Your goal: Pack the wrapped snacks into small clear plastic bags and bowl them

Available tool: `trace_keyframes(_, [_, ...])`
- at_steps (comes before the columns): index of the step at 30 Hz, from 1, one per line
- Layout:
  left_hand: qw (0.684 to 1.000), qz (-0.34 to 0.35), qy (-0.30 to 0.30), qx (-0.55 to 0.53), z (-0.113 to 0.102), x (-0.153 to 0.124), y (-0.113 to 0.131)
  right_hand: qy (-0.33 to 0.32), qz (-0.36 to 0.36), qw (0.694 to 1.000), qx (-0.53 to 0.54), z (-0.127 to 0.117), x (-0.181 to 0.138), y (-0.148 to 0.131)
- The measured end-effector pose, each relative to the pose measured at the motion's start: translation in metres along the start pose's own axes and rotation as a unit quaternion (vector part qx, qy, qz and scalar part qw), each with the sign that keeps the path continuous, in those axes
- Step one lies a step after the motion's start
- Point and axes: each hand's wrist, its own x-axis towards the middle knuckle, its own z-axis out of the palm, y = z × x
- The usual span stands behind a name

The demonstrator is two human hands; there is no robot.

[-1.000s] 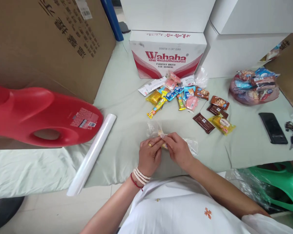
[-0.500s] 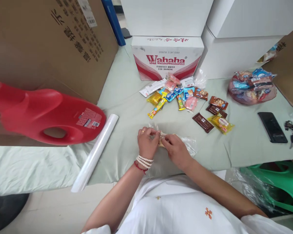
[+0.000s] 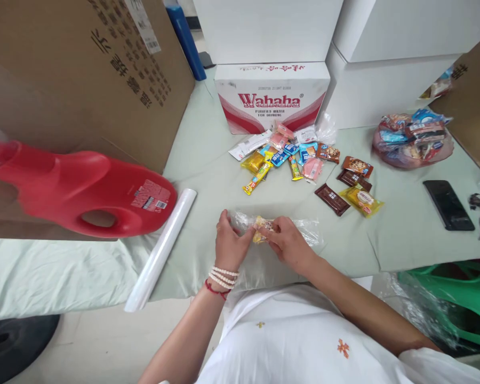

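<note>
- I see the yellowish packet (image 3: 260, 235) near centre on green cloth (image 3: 208, 226), clear film (image 3: 310, 230) showing left and right.
- Right hand (image 3: 292, 244) pinches packet's right part.
- Left hand (image 3: 232, 242) spread wide, thumb at packet's left end.
- Snack pile (image 3: 279, 158) farther back.

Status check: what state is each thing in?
Small yellow packet, partly covered
Clear plastic film, crumpled
Left hand, open, thumb at the packet
Right hand, fingers on the packet, grip unclear
White and red cardboard box, apparently shut
Pinkish translucent plastic bag, filled
Black rectangular phone, lying flat, unlit
Red plastic jug, cap state unclear
Shiny white plastic roll, wound up
Colourful small snack packets, scattered
Dark brown rectangular bar, wrapped
</note>
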Motion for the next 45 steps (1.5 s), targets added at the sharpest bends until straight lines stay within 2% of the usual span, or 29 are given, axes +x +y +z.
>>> trace_keyframes(3, [0.985, -0.054, -0.107, -0.121, -0.004, 0.005, 0.005, 0.022, -0.002, 1.0, 0.019, 0.002, -0.002, 0.001])
trace_keyframes(5, [0.979, -0.042, -0.112, -0.163, -0.007, 0.003, 0.004, 0.037, -0.003, 0.999, 0.032, 0.001, -0.003, 0.0])
trace_keyframes(8, [0.99, 0.056, -0.026, -0.128, -0.009, -0.01, 0.008, 0.035, -0.003, 0.999, 0.041, 0.0, -0.004, -0.004])
trace_keyframes(9, [0.989, 0.092, -0.016, -0.114, -0.008, -0.017, 0.012, 0.031, 0.002, 0.999, 0.044, 0.001, -0.004, -0.006])
trace_keyframes(12, [0.98, 0.185, -0.057, -0.053, 0.0, -0.042, 0.026, 0.034, 0.032, 0.997, 0.063, 0.004, -0.005, -0.005])
trace_keyframes(15, [0.946, 0.304, -0.093, 0.066, 0.014, -0.062, 0.035, 0.046, 0.056, 0.991, 0.114, 0.001, -0.007, 0.005])
trace_keyframes(17, [0.914, 0.373, -0.089, 0.134, 0.024, -0.068, 0.033, 0.02, 0.056, 0.984, 0.166, -0.01, -0.009, 0.016])
trace_keyframes(20, [0.876, 0.431, -0.082, 0.199, 0.032, -0.069, 0.023, -0.025, 0.053, 0.974, 0.219, -0.034, -0.013, 0.03])
trace_keyframes(22, [0.855, 0.459, -0.084, 0.227, 0.035, -0.068, 0.016, 0.007, 0.084, 0.982, 0.171, -0.047, -0.018, 0.036])
trace_keyframes(24, [0.841, 0.476, -0.08, 0.244, 0.036, -0.067, 0.012, 0.062, 0.138, 0.987, 0.047, -0.052, -0.024, 0.039])
trace_keyframes(26, [0.836, 0.483, -0.077, 0.248, 0.036, -0.067, 0.011, 0.077, 0.171, 0.98, -0.07, -0.052, -0.031, 0.041])
trace_keyframes(28, [0.837, 0.486, -0.072, 0.24, 0.034, -0.066, 0.011, 0.058, 0.178, 0.975, -0.118, -0.053, -0.038, 0.042])
trace_keyframes(31, [0.835, 0.498, -0.061, 0.228, 0.031, -0.064, 0.01, 0.011, 0.197, 0.977, -0.086, -0.067, -0.038, 0.042])
trace_keyframes(34, [0.829, 0.506, -0.058, 0.232, 0.029, -0.065, 0.008, -0.045, 0.241, 0.97, -0.008, -0.085, -0.018, 0.032])
trace_keyframes(36, [0.823, 0.511, -0.059, 0.241, 0.031, -0.066, 0.007, -0.066, 0.248, 0.966, 0.021, -0.088, 0.004, 0.018])
trace_keyframes(41, [0.818, 0.516, -0.057, 0.246, 0.034, -0.062, 0.005, -0.162, 0.207, 0.965, -0.019, -0.06, 0.062, -0.021])
trace_keyframes(43, [0.822, 0.526, -0.066, 0.208, 0.024, -0.06, 0.005, -0.195, 0.197, 0.96, -0.045, -0.049, 0.073, -0.028])
trace_keyframes(45, [0.825, 0.543, -0.073, 0.14, 0.008, -0.057, 0.002, -0.195, 0.192, 0.96, -0.057, -0.044, 0.076, -0.028])
